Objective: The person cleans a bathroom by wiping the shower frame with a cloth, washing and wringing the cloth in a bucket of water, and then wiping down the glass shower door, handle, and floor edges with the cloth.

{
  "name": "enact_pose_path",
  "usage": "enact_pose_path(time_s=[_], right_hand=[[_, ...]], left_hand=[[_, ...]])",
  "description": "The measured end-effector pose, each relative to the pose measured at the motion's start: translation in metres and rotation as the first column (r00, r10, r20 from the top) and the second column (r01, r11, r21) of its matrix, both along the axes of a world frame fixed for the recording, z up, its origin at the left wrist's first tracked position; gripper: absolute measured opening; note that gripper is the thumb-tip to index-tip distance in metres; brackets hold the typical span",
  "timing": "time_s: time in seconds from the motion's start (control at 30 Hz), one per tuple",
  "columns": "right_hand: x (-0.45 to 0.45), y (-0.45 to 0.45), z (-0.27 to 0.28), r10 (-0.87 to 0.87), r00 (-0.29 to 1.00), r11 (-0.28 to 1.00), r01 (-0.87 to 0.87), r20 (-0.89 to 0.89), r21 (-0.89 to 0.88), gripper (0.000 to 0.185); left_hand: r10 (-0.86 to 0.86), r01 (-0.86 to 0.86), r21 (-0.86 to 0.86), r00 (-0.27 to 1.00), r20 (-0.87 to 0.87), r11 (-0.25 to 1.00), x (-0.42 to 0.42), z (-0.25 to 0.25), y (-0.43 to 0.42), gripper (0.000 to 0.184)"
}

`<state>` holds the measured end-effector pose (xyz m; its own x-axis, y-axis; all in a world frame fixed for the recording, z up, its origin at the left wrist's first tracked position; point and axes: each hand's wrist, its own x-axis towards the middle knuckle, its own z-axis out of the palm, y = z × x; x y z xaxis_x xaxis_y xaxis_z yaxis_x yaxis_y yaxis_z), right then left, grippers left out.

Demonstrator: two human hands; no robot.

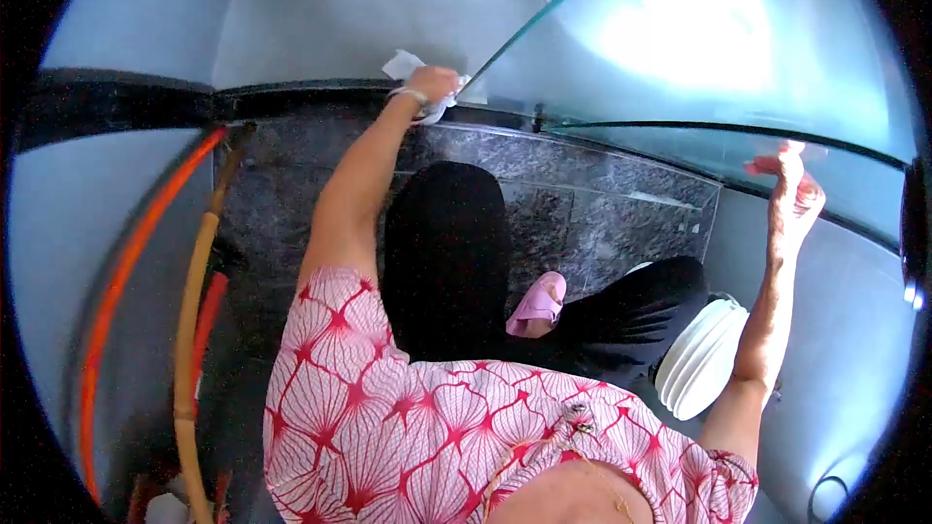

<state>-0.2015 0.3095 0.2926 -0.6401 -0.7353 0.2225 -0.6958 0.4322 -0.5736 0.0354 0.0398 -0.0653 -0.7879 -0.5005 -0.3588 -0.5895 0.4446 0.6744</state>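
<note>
My left hand point(435, 83) is closed around a crumpled white cloth point(402, 64), whose material, cloth or tissue, I cannot make out for certain. It is at the near edge of a clear glass panel point(582, 49), low by the dark skirting of the wall. Out on the right, my right hand point(798, 192) is raised against the lower part of the glass, with fingers stretched out and nothing visible in them. Whether all the fingertips touch the glass is unclear.
An orange pole point(131, 262) and a yellowish pole point(187, 330) lean at the left wall. Dark stone tiles point(282, 194) cover the floor. A pink slipper point(538, 299) is on my foot. By my right knee stands a white ribbed round object point(701, 359).
</note>
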Motion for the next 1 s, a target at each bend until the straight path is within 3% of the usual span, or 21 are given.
enact_pose_path(time_s=[0.03, 0.07, 0.1, 0.13, 0.2, 0.23, 0.3, 0.37, 0.47, 0.53, 0.63, 0.7, 0.77, 0.8, 0.83, 0.87, 0.9, 0.93, 0.97, 1.0], right_hand=[[0.000, 0.000, 0.000, -0.009, 1.000, 1.000, 0.010, 0.028, -0.009, 0.038], [-0.005, 0.003, -0.002, 0.042, 0.998, 0.997, -0.039, 0.046, -0.067, 0.034], [-0.004, 0.003, 0.000, 0.036, 0.998, 0.999, -0.034, 0.053, -0.033, 0.031], [-0.008, 0.006, -0.002, 0.036, 0.996, 0.998, -0.033, 0.076, -0.050, 0.031], [-0.005, 0.002, -0.003, 0.020, 0.996, 0.998, -0.015, 0.092, -0.055, 0.034], [0.000, 0.000, 0.001, -0.003, 0.997, 0.999, 0.006, 0.080, -0.032, 0.036], [-0.005, 0.000, -0.004, 0.040, 0.998, 0.997, -0.038, 0.045, -0.062, 0.039], [-0.008, 0.001, -0.008, 0.031, 0.999, 0.994, -0.026, 0.044, -0.110, 0.040], [-0.012, 0.006, -0.008, -0.003, 0.999, 0.998, 0.006, 0.049, -0.058, 0.039], [-0.021, 0.010, -0.008, -0.005, 1.000, 1.000, 0.005, 0.018, -0.009, 0.037], [-0.021, 0.011, -0.009, 0.026, 0.998, 0.999, -0.027, -0.049, -0.022, 0.036], [-0.006, 0.004, -0.001, 0.008, 0.997, 1.000, -0.007, -0.073, 0.011, 0.037], [-0.004, 0.006, 0.002, -0.053, 0.999, 0.996, 0.053, 0.003, 0.070, 0.039], [-0.003, 0.006, -0.001, -0.055, 0.998, 0.998, 0.055, 0.001, 0.010, 0.041], [-0.002, 0.006, 0.002, -0.042, 0.997, 0.997, 0.046, -0.069, 0.062, 0.041], [-0.001, 0.005, 0.003, -0.036, 0.996, 0.996, 0.042, -0.084, 0.076, 0.040], [0.000, 0.004, 0.004, -0.027, 0.995, 0.995, 0.036, -0.098, 0.092, 0.040], [0.000, 0.004, 0.003, -0.031, 0.998, 0.996, 0.035, -0.049, 0.077, 0.042], [0.002, 0.001, 0.009, 0.006, 0.992, 0.989, 0.012, -0.125, 0.145, 0.043], [0.005, 0.001, 0.006, -0.042, 0.997, 0.992, 0.050, -0.067, 0.116, 0.043]], left_hand=[[0.281, -0.190, 0.333, 0.926, -0.251, 0.924, 0.017, -0.014, -0.006, 0.028], [0.541, -0.234, 0.677, 0.791, -0.284, 0.698, 0.033, -0.009, -0.011, 0.028], [0.767, -0.173, 0.916, 0.614, -0.187, 0.361, 0.049, 0.003, -0.010, 0.030], [0.770, -0.183, 0.913, 0.611, -0.184, 0.364, 0.059, 0.024, -0.004, 0.030], [0.965, -0.130, 0.991, 0.262, 0.010, 0.025, 0.087, 0.068, 0.001, 0.035], [0.969, -0.142, 0.989, 0.247, 0.001, 0.035, 0.100, 0.073, 0.003, 0.035], [0.991, 0.064, 0.997, 0.130, 0.035, -0.044, 0.118, 0.079, 0.003, 0.038], [0.992, 0.139, 0.990, 0.117, -0.038, 0.021, 0.124, 0.086, 0.003, 0.041], [1.000, 0.097, 0.995, 0.026, -0.003, 0.000, 0.131, 0.108, 0.002, 0.043], [0.994, -0.089, 0.995, -0.093, -0.054, 0.046, 0.138, 0.115, -0.004, 0.044], [0.976, -0.222, 0.972, -0.184, -0.117, 0.075, 0.191, 0.076, -0.050, 0.044], [0.919, -0.549, 0.788, -0.088, -0.385, 0.277, 0.224, 0.052, -0.082, 0.046], [0.923, -0.845, 0.442, 0.142, -0.359, 0.302, 0.240, 0.024, -0.099, 0.042], [0.800, -0.843, 0.142, 0.419, -0.430, 0.519, 0.259, -0.052, -0.120, 0.040], [0.618, -0.740, -0.248, 0.664, -0.422, 0.625, 0.276, -0.124, -0.139, 0.038], [0.446, -0.586, -0.563, 0.810, -0.381, 0.583, 0.292, -0.190, -0.157, 0.036], [0.573, -0.454, -0.654, 0.818, -0.038, 0.605, 0.253, -0.123, -0.132, 0.034], [0.584, -0.377, -0.668, 0.805, 0.105, 0.641, 0.221, -0.089, -0.113, 0.031], [0.555, -0.317, -0.672, 0.814, 0.169, 0.670, 0.201, -0.077, -0.094, 0.029], [0.525, -0.278, -0.674, 0.830, 0.190, 0.685, 0.182, -0.066, -0.077, 0.027]])
